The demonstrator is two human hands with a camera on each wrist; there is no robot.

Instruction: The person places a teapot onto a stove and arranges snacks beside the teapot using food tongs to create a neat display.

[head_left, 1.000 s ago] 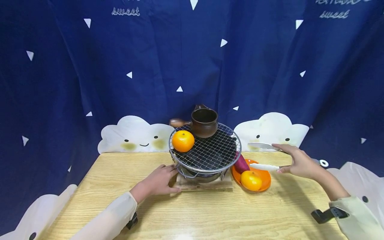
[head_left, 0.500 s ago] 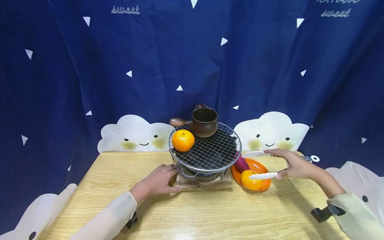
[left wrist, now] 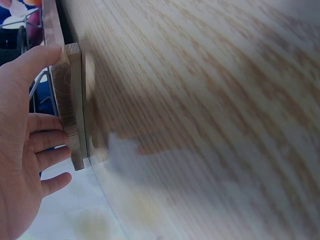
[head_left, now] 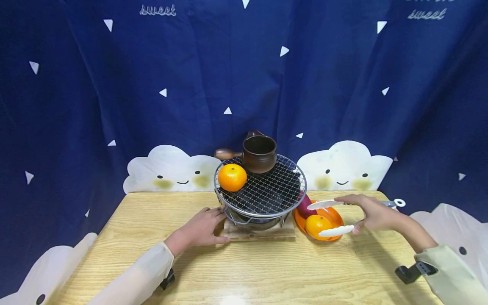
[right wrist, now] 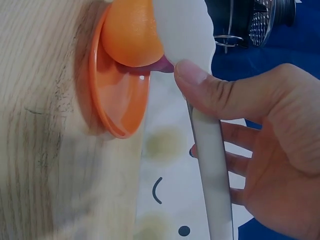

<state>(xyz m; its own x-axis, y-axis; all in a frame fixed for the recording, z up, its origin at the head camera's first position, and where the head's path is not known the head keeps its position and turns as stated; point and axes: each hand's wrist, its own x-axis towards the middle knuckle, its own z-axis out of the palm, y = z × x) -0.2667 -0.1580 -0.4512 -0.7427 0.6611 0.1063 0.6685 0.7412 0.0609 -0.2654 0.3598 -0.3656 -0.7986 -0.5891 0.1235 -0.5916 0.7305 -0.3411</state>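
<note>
My left hand (head_left: 200, 228) holds the left end of the wooden board (head_left: 263, 238) under a round tabletop grill (head_left: 278, 195); in the left wrist view its thumb and fingers lie at the board's edges. My right hand (head_left: 377, 214) grips white-tipped tongs (right wrist: 212, 175), thumb on one arm and fingers on the other. The tongs' tips stand spread over the orange plate (head_left: 337, 217), either side of a mandarin (head_left: 315, 225); the near tip overlaps its lower edge in the head view. A purple, elongated vegetable (head_left: 304, 206) lies behind that mandarin, partly under the grill's rim.
On the grill's wire mesh sit another mandarin (head_left: 232, 178) at the left and a brown pot (head_left: 260, 160) with a wooden handle at the back. A blue curtain (head_left: 190, 84) with white cloud shapes hangs behind the wooden table (head_left: 244, 271).
The tongs have come left and down from beside the plate, their tips now spread around the plate's mandarin. My left hand stays at the board.
</note>
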